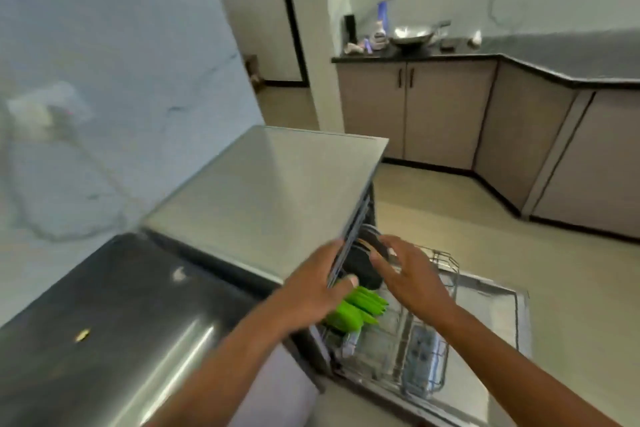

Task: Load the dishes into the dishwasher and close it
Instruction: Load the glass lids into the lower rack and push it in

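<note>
The dishwasher (270, 191) stands open, its door (485, 333) folded down and the lower wire rack (426, 350) pulled out over it. Several green plates (360, 308) stand in the rack's near left part. A black dish (360, 263) sits behind them, with more dark dishes further back. My left hand (311, 284) grips a thin grey edge at the front of the dishwasher's top, fingers over it and thumb on the near side; blur hides whether it is a plate. My right hand (408, 277) hovers over the rack beside the black dish, fingers spread, holding nothing.
A dark steel counter (114, 322) lies at my left beside the dishwasher. Beige floor (467, 225) spreads to the right. Cabinets (433, 107) under a black countertop run along the far wall, with a steel wok (412, 35) and bottles on top.
</note>
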Demonstrator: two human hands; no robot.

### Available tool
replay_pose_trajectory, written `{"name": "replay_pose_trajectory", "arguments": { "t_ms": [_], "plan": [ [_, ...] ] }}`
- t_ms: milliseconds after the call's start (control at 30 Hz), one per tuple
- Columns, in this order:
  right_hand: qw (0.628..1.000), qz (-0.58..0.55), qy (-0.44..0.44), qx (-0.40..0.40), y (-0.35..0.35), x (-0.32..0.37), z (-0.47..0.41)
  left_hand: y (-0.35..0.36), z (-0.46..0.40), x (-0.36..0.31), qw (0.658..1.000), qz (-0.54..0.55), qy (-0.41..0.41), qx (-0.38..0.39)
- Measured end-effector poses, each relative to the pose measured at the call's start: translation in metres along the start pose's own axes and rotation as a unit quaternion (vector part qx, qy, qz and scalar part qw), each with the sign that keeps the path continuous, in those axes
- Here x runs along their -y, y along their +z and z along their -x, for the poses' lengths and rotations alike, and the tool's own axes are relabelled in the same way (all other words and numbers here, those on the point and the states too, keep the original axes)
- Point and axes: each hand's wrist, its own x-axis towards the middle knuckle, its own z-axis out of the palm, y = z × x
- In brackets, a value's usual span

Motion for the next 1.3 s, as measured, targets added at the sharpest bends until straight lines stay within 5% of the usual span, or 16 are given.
{"name": "replay_pose_trajectory", "arguments": {
  "t_ms": [300, 533, 767, 867, 1000, 1067, 1200, 1300],
  "plan": [
    [0.948, 0.057, -0.302, 0.086, 0.110, 0.212, 0.058, -0.135, 0.262, 0.088, 0.950, -0.008, -0.186, -0.251],
    [0.821, 0.046, -0.498, 0.274, 0.233, 0.373, 0.133, -0.112, 0.468, 0.150, 0.792, 0.091, -0.426, -0.427],
    [0.661, 0.028, -0.631, 0.406, 0.310, 0.460, 0.254, -0.018, 0.595, 0.147, 0.551, 0.223, -0.534, -0.601],
    [0.590, 0.019, -0.661, 0.463, 0.326, 0.469, 0.305, 0.015, 0.620, 0.138, 0.399, 0.305, -0.503, -0.703],
    [0.501, 0.020, -0.690, 0.522, 0.340, 0.470, 0.364, 0.049, 0.651, 0.125, 0.136, 0.466, -0.323, -0.812],
    [0.466, 0.027, -0.695, 0.546, 0.344, 0.467, 0.387, 0.064, 0.664, 0.124, 0.037, 0.524, -0.192, -0.829],
    [0.423, 0.042, -0.695, 0.580, 0.346, 0.460, 0.414, 0.070, 0.686, 0.139, -0.112, 0.543, -0.017, -0.832],
    [0.415, 0.050, -0.682, 0.600, 0.346, 0.459, 0.419, 0.068, 0.699, 0.153, -0.172, 0.533, 0.037, -0.827]
  ]
}}
